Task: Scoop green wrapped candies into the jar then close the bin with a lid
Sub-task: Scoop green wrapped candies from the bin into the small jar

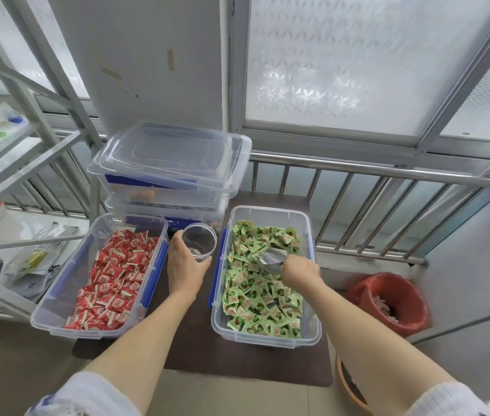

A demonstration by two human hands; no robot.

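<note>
A clear plastic bin [267, 213] on the right of the dark table holds green wrapped candies [260, 298]. My right hand [299, 271] grips a metal scoop [270, 259] whose bowl lies on the candies in the bin's far half. My left hand [185, 265] holds a clear jar [200, 240] upright between the two bins; the jar looks empty. A clear lid [174, 154] lies on top of stacked boxes behind the jar.
A second clear bin [57, 310] on the left holds red wrapped candies [111, 277]. Stacked clear boxes [165, 202] stand at the back. A metal railing [388, 172] runs behind the table. A red-lined waste basket [388, 301] is on the floor at right, a shelf rack [12, 175] at left.
</note>
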